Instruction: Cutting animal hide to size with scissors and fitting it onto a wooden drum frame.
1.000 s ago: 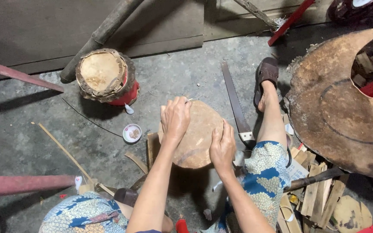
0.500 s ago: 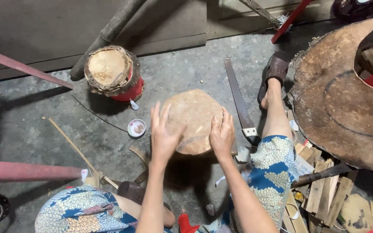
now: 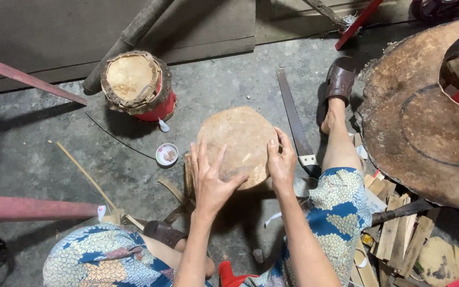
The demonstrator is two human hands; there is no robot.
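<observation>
Both hands flat on the round hide-covered drum, which sits on the concrete floor between the person's knees. Left hand: fingers spread wide, palm pressing the drum's near-left edge, nothing gripped. Right hand: fingers together, curled lightly over the right rim. Saw lies just right of the drum; second drum with red base sits up-left, well apart. Versus half a second ago: left hand slid lower and spread more; right barely shifted.
</observation>
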